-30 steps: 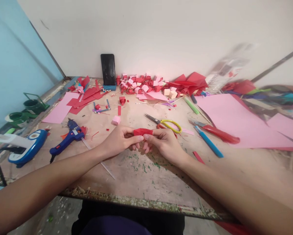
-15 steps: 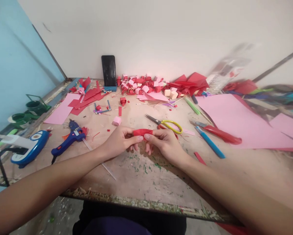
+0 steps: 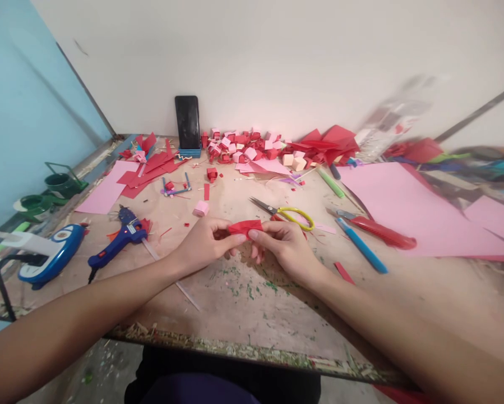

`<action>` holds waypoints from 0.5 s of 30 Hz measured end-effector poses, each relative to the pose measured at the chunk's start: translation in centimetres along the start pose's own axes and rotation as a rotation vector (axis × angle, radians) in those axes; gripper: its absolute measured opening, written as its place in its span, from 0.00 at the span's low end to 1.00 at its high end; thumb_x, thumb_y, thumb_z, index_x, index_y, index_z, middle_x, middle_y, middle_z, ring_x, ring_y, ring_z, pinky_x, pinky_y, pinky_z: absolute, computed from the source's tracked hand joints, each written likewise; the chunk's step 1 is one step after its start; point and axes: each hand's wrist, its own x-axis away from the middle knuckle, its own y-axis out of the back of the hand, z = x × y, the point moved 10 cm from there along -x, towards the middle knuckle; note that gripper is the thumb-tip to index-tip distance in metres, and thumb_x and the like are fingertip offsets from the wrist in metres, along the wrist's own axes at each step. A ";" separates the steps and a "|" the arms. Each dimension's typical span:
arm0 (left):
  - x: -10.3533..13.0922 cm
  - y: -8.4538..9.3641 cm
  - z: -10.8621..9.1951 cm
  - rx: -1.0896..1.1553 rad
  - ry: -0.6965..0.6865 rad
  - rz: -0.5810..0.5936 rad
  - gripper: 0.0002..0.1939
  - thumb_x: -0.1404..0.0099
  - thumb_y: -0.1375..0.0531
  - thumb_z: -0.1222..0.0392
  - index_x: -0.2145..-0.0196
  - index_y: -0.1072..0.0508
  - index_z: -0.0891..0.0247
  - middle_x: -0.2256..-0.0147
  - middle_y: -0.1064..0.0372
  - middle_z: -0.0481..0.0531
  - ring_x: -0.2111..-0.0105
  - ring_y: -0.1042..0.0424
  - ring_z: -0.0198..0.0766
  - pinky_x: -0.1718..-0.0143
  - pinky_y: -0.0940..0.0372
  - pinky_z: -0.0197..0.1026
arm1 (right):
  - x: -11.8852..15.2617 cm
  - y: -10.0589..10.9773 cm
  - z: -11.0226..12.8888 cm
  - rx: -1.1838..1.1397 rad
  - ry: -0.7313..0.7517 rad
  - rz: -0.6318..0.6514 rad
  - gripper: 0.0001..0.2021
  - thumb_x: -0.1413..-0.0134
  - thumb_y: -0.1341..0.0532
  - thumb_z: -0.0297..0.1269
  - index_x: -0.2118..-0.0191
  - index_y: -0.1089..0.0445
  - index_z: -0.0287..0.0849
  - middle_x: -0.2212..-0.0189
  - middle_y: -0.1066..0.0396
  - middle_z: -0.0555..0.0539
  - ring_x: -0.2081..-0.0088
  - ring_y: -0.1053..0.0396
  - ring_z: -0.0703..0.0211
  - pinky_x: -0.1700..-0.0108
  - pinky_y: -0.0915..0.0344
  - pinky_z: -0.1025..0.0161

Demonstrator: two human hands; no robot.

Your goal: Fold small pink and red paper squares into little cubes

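A small piece of folded red paper (image 3: 244, 226) is stretched between my two hands, just above the table. My left hand (image 3: 205, 242) pinches its left end, and my right hand (image 3: 283, 245) pinches the right end, with both thumbs on the near side. Just beyond my right hand lie yellow-handled scissors (image 3: 294, 216), blades pointing left. A pink paper cube (image 3: 200, 208) sits beyond my left hand. Further back is a heap of red and pink paper cubes (image 3: 247, 145).
At left lie a blue glue gun (image 3: 121, 238) with a glue stick and a blue-and-white device (image 3: 52, 255). A phone (image 3: 188, 122) stands at the back. On the right are a blue pen-like tool (image 3: 361, 245), a red-handled cutter (image 3: 382, 231) and pink sheets (image 3: 407, 207).
The red paper has tilted slightly between my fingers, so more of its upper face shows. Both hands stay in nearly the same place.
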 end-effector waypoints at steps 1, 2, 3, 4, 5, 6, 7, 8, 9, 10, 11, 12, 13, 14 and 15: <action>0.1 0.4 -0.5 -0.068 -0.043 -0.040 0.10 0.36 0.35 0.56 0.67 0.19 0.66 0.72 0.22 0.52 0.74 0.28 0.35 0.73 0.37 0.36 | 0.0 0.0 -0.1 0.028 0.001 0.002 0.20 0.40 0.34 0.49 0.76 0.25 0.39 0.81 0.27 0.48 0.80 0.32 0.64 0.75 0.35 0.66; 0.2 0.8 -1.0 -0.129 -0.087 -0.081 0.09 0.37 0.34 0.55 0.66 0.19 0.65 0.70 0.21 0.52 0.72 0.28 0.36 0.71 0.37 0.36 | 0.0 0.0 -0.1 0.055 -0.001 0.009 0.20 0.40 0.34 0.49 0.77 0.26 0.39 0.82 0.27 0.48 0.80 0.32 0.64 0.76 0.35 0.66; 0.3 1.1 -1.4 -0.175 -0.123 -0.115 0.09 0.38 0.33 0.55 0.65 0.19 0.64 0.68 0.21 0.52 0.71 0.28 0.36 0.70 0.37 0.36 | 0.0 0.0 -0.2 0.079 -0.006 0.016 0.20 0.40 0.34 0.48 0.77 0.26 0.39 0.82 0.27 0.48 0.80 0.33 0.64 0.76 0.36 0.66; 0.3 1.4 -1.7 -0.204 -0.145 -0.138 0.09 0.38 0.33 0.56 0.65 0.18 0.64 0.67 0.20 0.52 0.71 0.28 0.36 0.70 0.37 0.36 | 0.0 -0.1 -0.3 0.095 -0.012 0.023 0.19 0.40 0.34 0.48 0.76 0.25 0.39 0.81 0.27 0.48 0.80 0.33 0.64 0.76 0.36 0.66; 0.3 1.6 -1.7 -0.213 -0.152 -0.150 0.08 0.37 0.34 0.56 0.65 0.18 0.63 0.67 0.20 0.52 0.71 0.29 0.35 0.70 0.37 0.36 | 0.0 -0.1 -0.3 0.102 -0.017 0.028 0.19 0.41 0.34 0.48 0.76 0.25 0.39 0.81 0.27 0.48 0.80 0.33 0.63 0.76 0.35 0.65; 0.2 1.7 -1.7 -0.207 -0.150 -0.154 0.07 0.36 0.35 0.57 0.65 0.18 0.63 0.67 0.20 0.51 0.72 0.29 0.35 0.70 0.38 0.36 | 0.0 -0.2 -0.3 0.099 -0.020 0.029 0.19 0.41 0.33 0.48 0.76 0.25 0.39 0.81 0.27 0.48 0.80 0.32 0.63 0.75 0.35 0.65; 0.2 1.8 -1.6 -0.192 -0.143 -0.155 0.07 0.35 0.36 0.58 0.66 0.19 0.63 0.67 0.20 0.51 0.72 0.29 0.35 0.70 0.38 0.36 | 0.0 -0.2 -0.3 0.088 -0.020 0.026 0.18 0.42 0.33 0.48 0.75 0.25 0.39 0.81 0.26 0.48 0.80 0.32 0.63 0.75 0.35 0.65; 0.1 1.8 -1.5 -0.168 -0.134 -0.152 0.07 0.35 0.36 0.59 0.67 0.19 0.64 0.68 0.20 0.51 0.72 0.29 0.35 0.70 0.38 0.36 | 0.0 -0.2 -0.2 0.070 -0.016 0.018 0.18 0.42 0.33 0.48 0.75 0.25 0.39 0.80 0.26 0.47 0.79 0.32 0.63 0.74 0.35 0.65; 0.0 1.8 -1.3 -0.134 -0.124 -0.144 0.08 0.35 0.37 0.59 0.67 0.19 0.64 0.69 0.21 0.51 0.72 0.29 0.35 0.70 0.37 0.36 | 0.0 -0.1 -0.1 0.048 -0.011 0.007 0.17 0.42 0.33 0.47 0.74 0.25 0.39 0.79 0.25 0.47 0.79 0.31 0.63 0.74 0.34 0.65; -0.1 1.7 -1.1 -0.096 -0.114 -0.131 0.08 0.35 0.37 0.59 0.67 0.19 0.64 0.69 0.21 0.51 0.72 0.28 0.35 0.70 0.37 0.37 | -0.1 0.0 -0.1 0.027 -0.002 -0.009 0.15 0.43 0.32 0.47 0.72 0.24 0.39 0.78 0.24 0.47 0.78 0.30 0.63 0.73 0.34 0.65; -0.1 1.5 -1.0 -0.060 -0.106 -0.112 0.08 0.35 0.37 0.59 0.67 0.20 0.65 0.70 0.21 0.51 0.73 0.28 0.35 0.71 0.37 0.37 | -0.1 0.1 0.1 0.009 0.014 -0.029 0.14 0.43 0.32 0.46 0.70 0.23 0.39 0.78 0.24 0.48 0.77 0.29 0.62 0.72 0.33 0.65; -0.1 1.2 -0.9 -0.037 -0.103 -0.091 0.08 0.35 0.38 0.60 0.67 0.20 0.65 0.70 0.21 0.51 0.73 0.28 0.35 0.71 0.36 0.36 | -0.1 0.4 0.2 -0.003 0.035 -0.056 0.13 0.43 0.31 0.45 0.69 0.22 0.40 0.77 0.24 0.48 0.76 0.29 0.62 0.72 0.33 0.65; -0.1 1.0 -0.9 -0.037 -0.106 -0.074 0.08 0.35 0.38 0.60 0.68 0.20 0.66 0.71 0.22 0.51 0.73 0.28 0.35 0.71 0.37 0.36 | -0.1 0.7 0.3 -0.009 0.058 -0.086 0.12 0.44 0.31 0.45 0.68 0.22 0.40 0.77 0.25 0.49 0.76 0.30 0.63 0.72 0.33 0.65; 0.0 0.7 -1.0 -0.059 -0.113 -0.058 0.08 0.35 0.38 0.61 0.69 0.20 0.66 0.71 0.22 0.51 0.73 0.29 0.34 0.71 0.37 0.36 | -0.1 1.0 0.4 -0.008 0.081 -0.115 0.12 0.43 0.31 0.45 0.68 0.21 0.40 0.77 0.25 0.50 0.76 0.31 0.64 0.72 0.34 0.66; 0.1 0.4 -1.2 -0.095 -0.124 -0.044 0.08 0.35 0.39 0.62 0.70 0.21 0.66 0.72 0.23 0.50 0.74 0.30 0.34 0.71 0.38 0.36 | -0.1 1.3 0.5 -0.002 0.100 -0.140 0.12 0.43 0.31 0.45 0.68 0.21 0.40 0.77 0.26 0.50 0.77 0.32 0.65 0.72 0.34 0.67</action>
